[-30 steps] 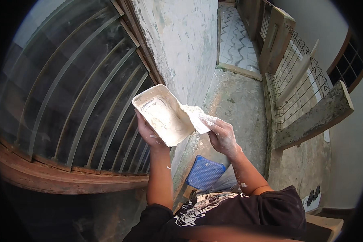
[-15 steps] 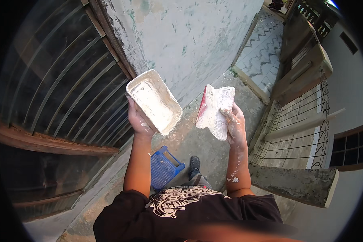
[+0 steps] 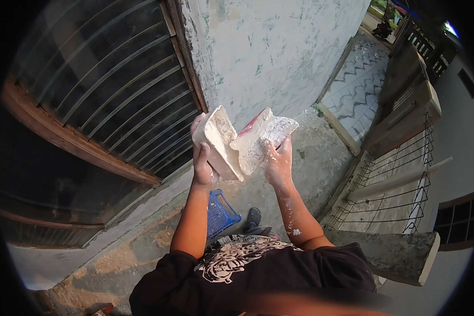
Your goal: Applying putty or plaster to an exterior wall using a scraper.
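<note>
Rect. tub point(image 3: 211, 146) tipped on side, spreader point(image 3: 263, 138) brought in close

Change vs. earlier frame: tub, previously open side up & well apart from spreader, now swung inward w/ its mouth turned to the right; both hands closer together.

Item 1: rect. tub, off-white, caked w/ pale paste inside & along rim; held up in mid-air in front of wall; L hand point(image 3: 201, 155) gripping it from outside, thumb on near side, fingertips showing past far edge.

Item 2: spreader, flat, thick w/ white paste, red strip along upper-left edge; R hand point(image 3: 280, 160) clamped on its right part, thumb across coated face; its left edge meets tub rim in this view, contact can't be told; paste smears on R hand & forearm.

Surroundings: louvre window point(image 3: 134, 92) w/ glass slats, L side; brown wooden frame rail point(image 3: 84, 145) below slats; patchy whitewashed wall point(image 3: 284, 52) ahead; concrete floor point(image 3: 316, 152); blue plastic stool point(image 3: 218, 215) below hands, partly behind L forearm; dark shoe point(image 3: 254, 216) just beside stool; grey-veined tiles point(image 3: 358, 79), upper R; concrete beam point(image 3: 384, 253), lower R; pale pole point(image 3: 384, 184) lying across wire mesh, R side; black T-shirt point(image 3: 295, 271) w/ pale print, lower edge.
</note>
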{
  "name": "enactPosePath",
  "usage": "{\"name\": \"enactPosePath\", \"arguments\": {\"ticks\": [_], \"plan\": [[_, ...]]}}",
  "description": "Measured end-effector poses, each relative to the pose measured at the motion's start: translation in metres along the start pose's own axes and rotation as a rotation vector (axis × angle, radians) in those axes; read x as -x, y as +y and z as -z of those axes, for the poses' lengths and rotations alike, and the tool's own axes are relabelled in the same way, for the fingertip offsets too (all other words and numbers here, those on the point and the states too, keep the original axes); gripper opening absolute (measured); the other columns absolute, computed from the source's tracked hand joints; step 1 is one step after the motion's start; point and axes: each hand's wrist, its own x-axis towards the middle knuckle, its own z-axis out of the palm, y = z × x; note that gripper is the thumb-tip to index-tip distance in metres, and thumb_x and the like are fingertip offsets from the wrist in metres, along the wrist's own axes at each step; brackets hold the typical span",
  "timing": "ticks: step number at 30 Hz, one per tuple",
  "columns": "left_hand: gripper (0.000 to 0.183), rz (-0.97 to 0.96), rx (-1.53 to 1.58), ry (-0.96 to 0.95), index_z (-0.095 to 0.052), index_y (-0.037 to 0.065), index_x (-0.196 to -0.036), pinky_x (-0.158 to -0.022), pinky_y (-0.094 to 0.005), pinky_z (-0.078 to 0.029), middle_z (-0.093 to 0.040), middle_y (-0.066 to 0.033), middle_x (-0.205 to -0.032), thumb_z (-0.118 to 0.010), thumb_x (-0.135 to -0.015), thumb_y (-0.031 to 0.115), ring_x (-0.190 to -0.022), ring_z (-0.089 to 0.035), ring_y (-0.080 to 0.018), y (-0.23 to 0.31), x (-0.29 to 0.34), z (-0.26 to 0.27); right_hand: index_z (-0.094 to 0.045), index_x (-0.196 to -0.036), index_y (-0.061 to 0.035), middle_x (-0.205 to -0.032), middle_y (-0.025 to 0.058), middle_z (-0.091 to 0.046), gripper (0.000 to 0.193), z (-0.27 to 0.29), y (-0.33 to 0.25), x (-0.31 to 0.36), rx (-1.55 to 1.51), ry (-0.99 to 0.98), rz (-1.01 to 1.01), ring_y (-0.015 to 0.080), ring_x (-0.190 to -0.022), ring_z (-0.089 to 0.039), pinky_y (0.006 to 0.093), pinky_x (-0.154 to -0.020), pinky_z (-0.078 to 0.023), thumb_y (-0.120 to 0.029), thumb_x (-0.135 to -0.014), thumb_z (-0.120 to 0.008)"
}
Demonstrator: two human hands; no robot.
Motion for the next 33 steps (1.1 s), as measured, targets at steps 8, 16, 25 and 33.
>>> {"name": "enactPosePath", "arguments": {"ticks": [8, 16, 25, 33], "plan": [[0.076, 0.075, 0.155, 0.054, -0.019, 0.010, -0.153, -0.114, -0.0457, -0.029, -0.031, -0.0143, -0.152, -0.048, -0.097, 0.054, -0.140, -0.032, -0.0315, 0.009, 0.035, -0.008, -0.039, -0.132, 0.0072, -0.123, 0.0209, -0.056, 0.048, -0.015, 0.000, 0.041, 0.181, 0.090, 0.205, 0.0278, -0.114, -0.056, 0.0391, -0.097, -0.045, -0.014, -0.094, -0.060], [0.070, 0.173, 0.319, 0.124, -0.028, 0.004, -0.149, -0.112, -0.0439, -0.032, -0.039, -0.0148, -0.147, -0.041, -0.100, 0.053, -0.135, -0.040, -0.0309, 0.035, 0.058, 0.008, -0.040, -0.135, -0.0004, -0.130, 0.0139, -0.055, 0.044, -0.007, -0.005, 0.051, -0.573, -0.166, -0.032, 0.0252, -0.118, -0.057, 0.0441, -0.103, -0.045, -0.009, -0.096, -0.057], [0.067, 0.026, 0.207, 0.301, -0.033, 0.005, -0.146, -0.109, -0.0432, -0.035, -0.043, -0.0128, -0.144, -0.044, -0.100, 0.052, -0.132, -0.043, -0.0285, 0.056, 0.041, 0.035, -0.049, -0.128, 0.0007, -0.125, 0.0141, -0.060, 0.031, -0.029, 0.037, -0.035, -0.608, -0.074, -0.026, 0.0260, -0.113, -0.061, 0.0426, -0.102, -0.050, -0.008, -0.099, -0.052], [0.069, -0.107, 0.064, 0.564, -0.032, 0.006, -0.148, -0.111, -0.0474, -0.035, -0.039, -0.0130, -0.148, -0.044, -0.099, 0.053, -0.135, -0.041, -0.0317, 0.072, 0.017, 0.072, -0.059, -0.109, 0.0057, -0.098, 0.0254, -0.062, 0.031, -0.119, 0.145, -0.160, 0.535, 0.311, 0.157, 0.0416, -0.084, -0.060, 0.0482, -0.074, -0.047, -0.022, -0.096, -0.057]]}}
